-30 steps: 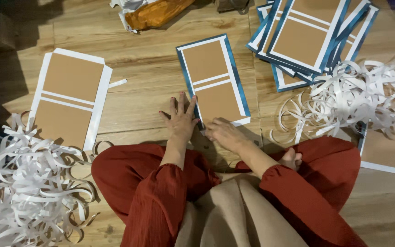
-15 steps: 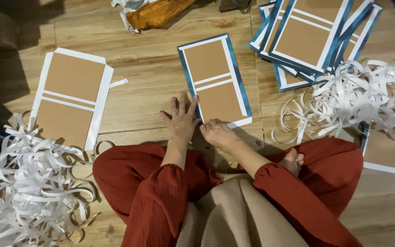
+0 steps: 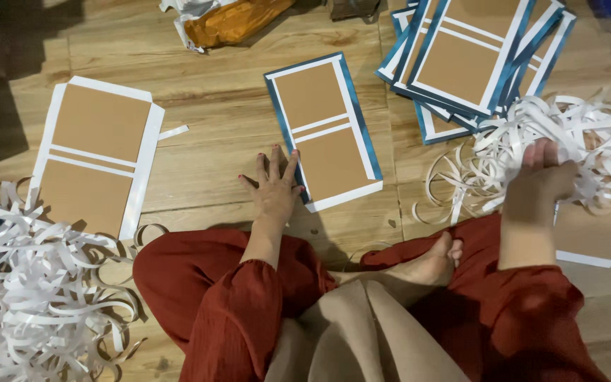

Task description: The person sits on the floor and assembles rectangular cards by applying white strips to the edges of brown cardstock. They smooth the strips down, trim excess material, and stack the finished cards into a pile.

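Note:
A blue-edged sheet with two brown cardboard panels point(image 3: 323, 127) lies on the wooden floor in front of me. My left hand point(image 3: 274, 187) rests flat, fingers spread, on its lower left corner. My right hand point(image 3: 539, 180) is far to the right, reaching into a heap of white paper strips point(image 3: 588, 141); its fingers curl among the strips, and I cannot tell whether it grips any. I sit cross-legged in red trousers, one bare foot point(image 3: 429, 265) showing between my knees.
A white-edged sheet with two brown panels point(image 3: 93, 152) lies at the left. A stack of several blue-edged sheets point(image 3: 472, 53) sits at the upper right. Another pile of white strips point(image 3: 30, 297) fills the lower left. An orange bag point(image 3: 231, 21) lies at the top.
My right hand has left the near edge of the blue-edged sheet and swung right into the heap of white strips. My left hand stays on the sheet.

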